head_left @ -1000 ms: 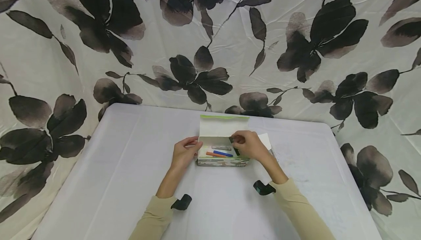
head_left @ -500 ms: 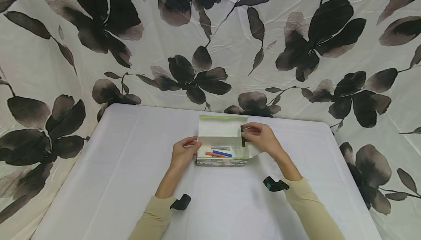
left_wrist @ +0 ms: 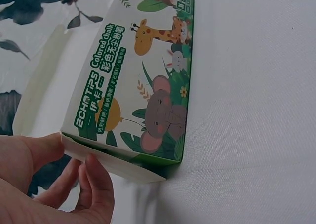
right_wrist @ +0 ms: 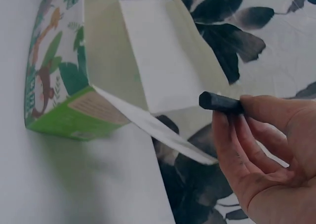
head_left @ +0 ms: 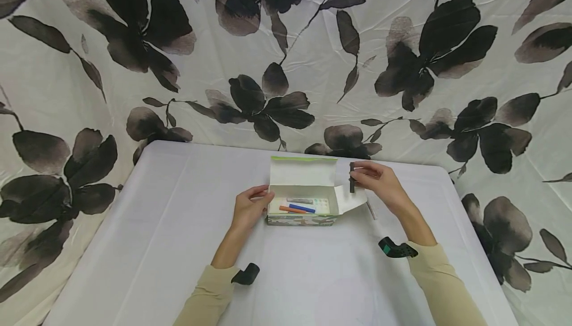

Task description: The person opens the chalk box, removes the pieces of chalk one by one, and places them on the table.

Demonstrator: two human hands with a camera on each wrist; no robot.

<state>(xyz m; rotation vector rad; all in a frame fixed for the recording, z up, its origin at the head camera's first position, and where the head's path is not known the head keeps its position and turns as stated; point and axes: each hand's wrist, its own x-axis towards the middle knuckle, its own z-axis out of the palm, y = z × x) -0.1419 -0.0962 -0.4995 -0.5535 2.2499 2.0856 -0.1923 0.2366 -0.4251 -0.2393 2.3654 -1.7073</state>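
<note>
A colored chalk box [left_wrist: 133, 81] printed with animals stands on the table, its lid [head_left: 304, 172] raised at the back and its right side flap [head_left: 350, 199] folded out. Inside lie an orange chalk stick [head_left: 292, 209], a blue chalk stick [head_left: 302, 208] and a grey one [head_left: 300, 200]. My left hand [head_left: 251, 209] pinches the box at its left end, thumb at the corner and fingers by the left flap [left_wrist: 113, 160]. Between thumb and fingertips, my right hand [head_left: 380, 184] holds a dark chalk stick [right_wrist: 219, 103] above and right of the box.
A thin pale stick-like thing [head_left: 372, 211] lies on the white-covered table [head_left: 187, 217] right of the box, partly behind the flap. A floral cloth [head_left: 348, 73] hangs behind the table's far edge. A dark camera [head_left: 397, 247] sits at each wrist.
My right hand has lifted the dark chalk stick out of the box and carried it right, past the side flap. My left hand has stayed at the box's left end.
</note>
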